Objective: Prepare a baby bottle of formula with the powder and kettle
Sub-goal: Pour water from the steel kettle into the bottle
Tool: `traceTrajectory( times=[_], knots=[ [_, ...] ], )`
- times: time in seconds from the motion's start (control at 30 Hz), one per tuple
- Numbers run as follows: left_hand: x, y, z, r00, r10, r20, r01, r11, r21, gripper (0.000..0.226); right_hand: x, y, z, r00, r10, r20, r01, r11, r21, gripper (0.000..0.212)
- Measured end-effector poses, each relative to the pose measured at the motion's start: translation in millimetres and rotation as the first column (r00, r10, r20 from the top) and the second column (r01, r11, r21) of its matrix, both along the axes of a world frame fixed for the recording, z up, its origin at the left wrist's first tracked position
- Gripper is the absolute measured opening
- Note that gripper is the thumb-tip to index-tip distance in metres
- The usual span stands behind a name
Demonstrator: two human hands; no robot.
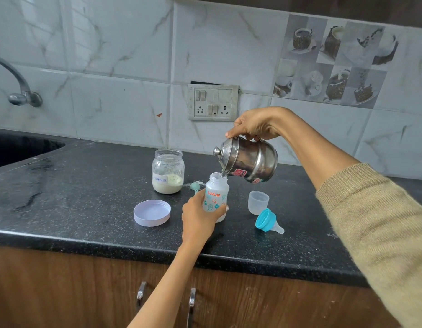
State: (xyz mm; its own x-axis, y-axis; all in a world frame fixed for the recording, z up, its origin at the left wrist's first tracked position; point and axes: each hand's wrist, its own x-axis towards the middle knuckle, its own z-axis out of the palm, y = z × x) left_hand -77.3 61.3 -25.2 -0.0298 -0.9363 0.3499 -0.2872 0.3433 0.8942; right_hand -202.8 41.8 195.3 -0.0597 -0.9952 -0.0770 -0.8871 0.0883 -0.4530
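A clear baby bottle (216, 195) with printed leaves stands open on the black counter (87, 200), and my left hand (199, 215) grips its lower body. My right hand (253, 125) holds a steel kettle (249, 159) by its top handle, tipped left with its spout over the bottle's mouth. Behind and to the left stands an open glass jar of formula powder (168, 171). Its lilac lid (152, 212) lies upside down in front. A small green scoop (195, 187) rests between jar and bottle. The blue ring with teat (268, 220) lies on its side at the right.
A clear bottle cap (258, 202) stands right of the bottle. A sink (20, 147) and tap (18, 91) are at the far left. A wall socket panel (213, 102) sits on the tiled wall. Cabinet handles (192, 301) are below the counter edge.
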Motion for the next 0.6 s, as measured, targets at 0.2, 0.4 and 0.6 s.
traceTrajectory(
  times=[0.2, 0.4, 0.6],
  knots=[
    [-0.3, -0.5, -0.7, 1.0, 0.0, -0.002, 0.0, 1.0, -0.001, 0.045, 1.0, -0.7, 0.0, 1.0, 0.001, -0.008, -0.001, 1.0, -0.003, 0.031],
    [0.0, 0.1, -0.3, 1.0, -0.006, -0.006, 0.006, 1.0, -0.002, 0.048, 0.5, -1.0, 0.5, 1.0, 0.0, -0.001, 0.0, 1.0, -0.005, 0.032],
    [-0.4, -0.1, -0.6, 1.0, -0.007, -0.006, 0.007, 1.0, 0.003, 0.05, 2.5, 0.6, 0.5, 1.0, 0.0, -0.013, 0.0, 1.0, -0.006, 0.031]
  ],
)
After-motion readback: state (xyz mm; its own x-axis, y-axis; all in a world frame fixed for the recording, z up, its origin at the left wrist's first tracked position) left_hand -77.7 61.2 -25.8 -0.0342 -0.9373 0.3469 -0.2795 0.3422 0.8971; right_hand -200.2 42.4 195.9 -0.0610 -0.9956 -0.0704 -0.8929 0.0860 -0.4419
